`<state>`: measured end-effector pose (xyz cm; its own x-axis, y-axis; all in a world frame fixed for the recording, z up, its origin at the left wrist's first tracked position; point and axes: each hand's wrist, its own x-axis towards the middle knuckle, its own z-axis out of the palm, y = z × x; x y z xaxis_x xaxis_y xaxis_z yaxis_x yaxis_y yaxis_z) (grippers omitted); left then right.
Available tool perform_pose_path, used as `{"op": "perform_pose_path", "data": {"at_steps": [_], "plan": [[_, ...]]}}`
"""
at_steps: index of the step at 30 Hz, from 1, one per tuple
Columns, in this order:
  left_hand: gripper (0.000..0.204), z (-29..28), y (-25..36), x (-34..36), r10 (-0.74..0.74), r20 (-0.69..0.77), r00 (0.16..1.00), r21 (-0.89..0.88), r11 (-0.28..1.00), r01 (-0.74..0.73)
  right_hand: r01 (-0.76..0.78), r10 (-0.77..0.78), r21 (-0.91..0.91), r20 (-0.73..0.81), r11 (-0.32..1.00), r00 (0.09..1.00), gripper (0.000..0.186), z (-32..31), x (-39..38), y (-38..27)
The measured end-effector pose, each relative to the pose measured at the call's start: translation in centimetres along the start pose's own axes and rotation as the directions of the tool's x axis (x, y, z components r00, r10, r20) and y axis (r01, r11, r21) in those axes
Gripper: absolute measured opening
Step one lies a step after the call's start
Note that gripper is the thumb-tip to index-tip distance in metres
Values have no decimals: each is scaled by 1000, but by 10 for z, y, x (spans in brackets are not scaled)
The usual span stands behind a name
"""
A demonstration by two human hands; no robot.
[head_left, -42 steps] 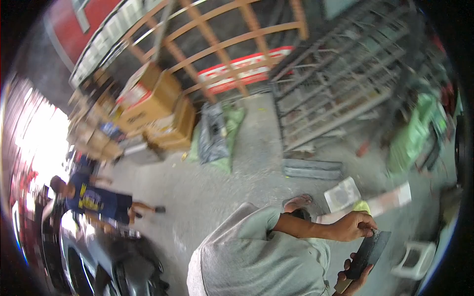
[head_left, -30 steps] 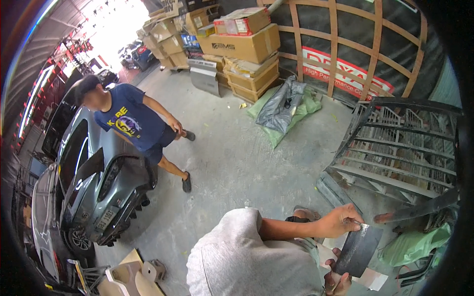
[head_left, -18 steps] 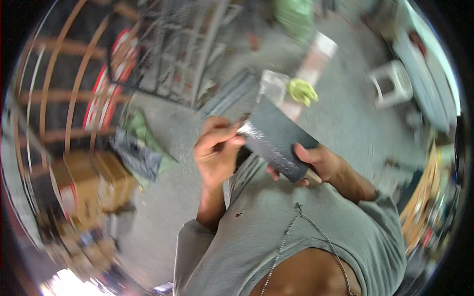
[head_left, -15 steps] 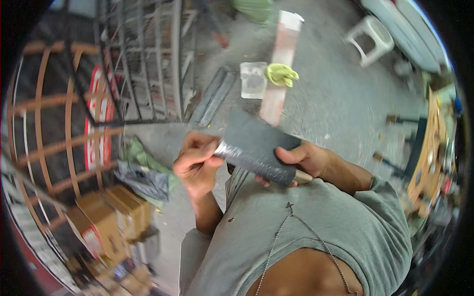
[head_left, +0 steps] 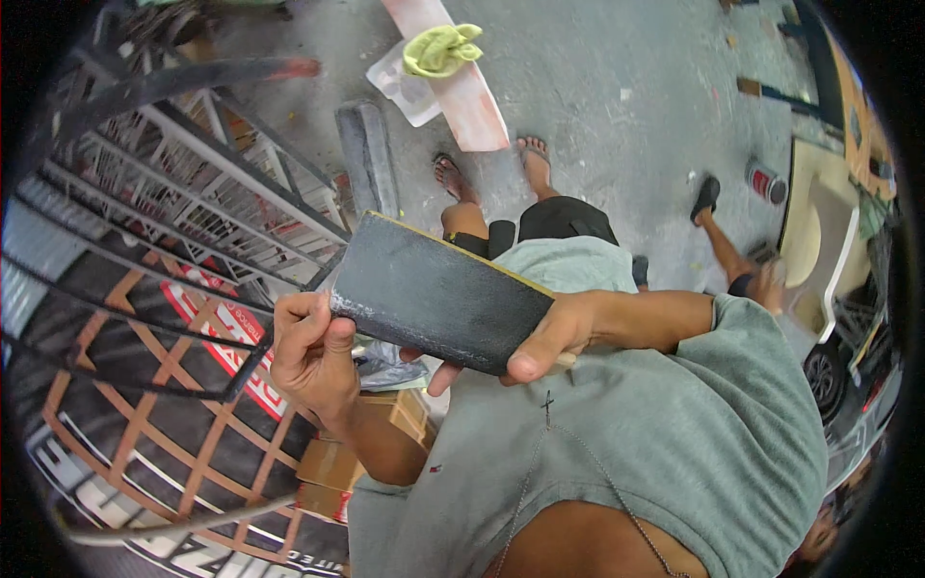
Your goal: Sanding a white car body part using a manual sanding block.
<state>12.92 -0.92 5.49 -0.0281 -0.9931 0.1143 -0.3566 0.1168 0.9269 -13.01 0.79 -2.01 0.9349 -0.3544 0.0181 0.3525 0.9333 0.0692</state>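
Hands: right hand [head_left: 559,337] is gripping the right end of the pad [head_left: 434,284], thumb on top, fingers beneath, apparently to hold it steady; left hand [head_left: 316,361] is holding thumb and fingertips together at the left corner, whether pinching it can't tell. Rack [head_left: 183,135] is standing to the left. Plank [head_left: 474,111] is lying on the floor [head_left: 597,125] just ahead of the feet [head_left: 449,176]. Cloth [head_left: 440,53] is resting crumpled across it, perhaps to stay off the floor. Pad is sitting before the chest [head_left: 626,424], dark face up, probably for a clear look.
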Motion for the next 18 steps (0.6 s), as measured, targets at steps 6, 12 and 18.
{"op": "perform_pose_path", "data": {"at_steps": [6, 12, 18], "plan": [[32, 8, -97, 26, -201, 148, 968, -135, 966, 221, 99, -88, 74, -133, 992, 987, 65, -45, 24, 14], [30, 25, -209, 15, -267, 350, 898, -522, 740, 424, 216, -158, 297, -207, 930, 965, 60, -121, 50, 56], [22, 37, -314, 38, -172, 392, 904, -513, 775, 370, 85, -26, 514, -120, 854, 992, 80, -235, 70, 31]]}}
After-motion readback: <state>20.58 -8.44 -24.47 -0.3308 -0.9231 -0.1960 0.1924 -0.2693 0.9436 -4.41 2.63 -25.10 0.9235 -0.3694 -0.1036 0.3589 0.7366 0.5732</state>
